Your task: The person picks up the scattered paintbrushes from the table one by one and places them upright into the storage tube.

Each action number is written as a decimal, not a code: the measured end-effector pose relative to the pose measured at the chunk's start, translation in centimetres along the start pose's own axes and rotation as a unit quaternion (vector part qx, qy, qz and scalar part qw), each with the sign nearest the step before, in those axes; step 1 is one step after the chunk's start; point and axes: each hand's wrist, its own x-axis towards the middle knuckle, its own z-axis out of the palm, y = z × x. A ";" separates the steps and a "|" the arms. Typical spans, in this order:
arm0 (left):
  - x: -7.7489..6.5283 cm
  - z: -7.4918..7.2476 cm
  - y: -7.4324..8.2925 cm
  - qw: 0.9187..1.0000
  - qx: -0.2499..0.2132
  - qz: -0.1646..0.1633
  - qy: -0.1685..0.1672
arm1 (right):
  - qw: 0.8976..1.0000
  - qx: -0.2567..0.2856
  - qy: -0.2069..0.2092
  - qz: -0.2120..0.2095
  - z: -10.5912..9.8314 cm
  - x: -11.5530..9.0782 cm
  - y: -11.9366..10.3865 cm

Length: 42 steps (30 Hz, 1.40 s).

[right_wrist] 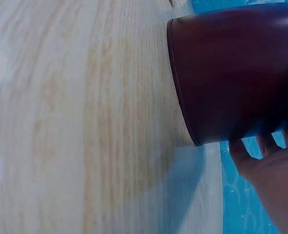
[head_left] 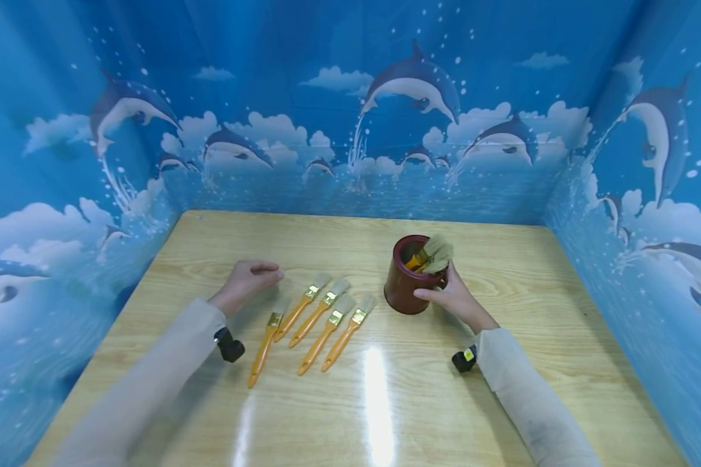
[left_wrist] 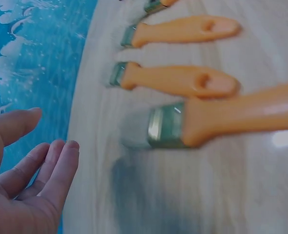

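My right hand [head_left: 452,299] grips the side of a dark red cylindrical pot [head_left: 405,285], thumb across the front and fingers round the right side. Paintbrushes [head_left: 435,254] stand in it, pale bristles up and leaning right over the rim. In the right wrist view the pot [right_wrist: 236,73] fills the upper right, with fingertips against its wall. My left hand [head_left: 245,284] hovers over the table's left side, holding nothing; the left wrist view shows its thumb apart from the fingers. Just right of it lie several paintbrushes [head_left: 343,337] with orange handles, bristles pointing away from me.
The pale wooden table [head_left: 479,415] reaches back to a blue curtain [head_left: 304,188] printed with dolphins, which also hangs at both sides. Black wrist cameras [head_left: 230,345] are strapped below both hands.
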 end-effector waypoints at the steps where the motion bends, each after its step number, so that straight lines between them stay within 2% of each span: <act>1: -0.2 -0.2 -0.3 1.000 0.003 -0.003 -0.003 | 1.000 0.000 0.001 0.001 0.0 0.0 0.0; 6: -1.3 -1.2 -1.3 0.999 0.025 -0.016 -0.035 | 1.000 -0.012 0.005 0.014 -0.1 0.0 0.2; 8: -1.7 -1.5 -1.6 0.998 0.047 -0.019 -0.047 | 1.000 -0.014 0.007 0.017 -0.1 0.0 0.2; 14: -2.8 -1.5 -2.2 0.992 0.106 -0.022 -0.065 | 0.999 -0.015 0.008 0.027 -0.2 0.1 0.2; 18: -3.2 -0.9 -2.8 0.990 0.124 -0.048 -0.054 | 1.000 -0.014 0.004 0.027 -0.2 0.1 0.1; 21: -3.4 0.0 -3.1 0.987 0.145 -0.064 -0.030 | 1.000 -0.011 0.003 0.029 -0.2 0.1 0.1; 28: -3.4 1.5 -3.1 0.979 0.200 -0.043 0.016 | 0.999 -0.011 0.003 0.031 -0.2 0.1 0.3; 37: -3.2 1.7 -3.3 0.978 0.205 -0.029 0.024 | 0.999 -0.010 0.000 0.038 -0.3 0.1 0.2; 42: -3.1 1.7 -3.4 0.979 0.198 -0.037 0.019 | 0.999 -0.010 -0.009 0.042 -0.1 -0.6 -1.6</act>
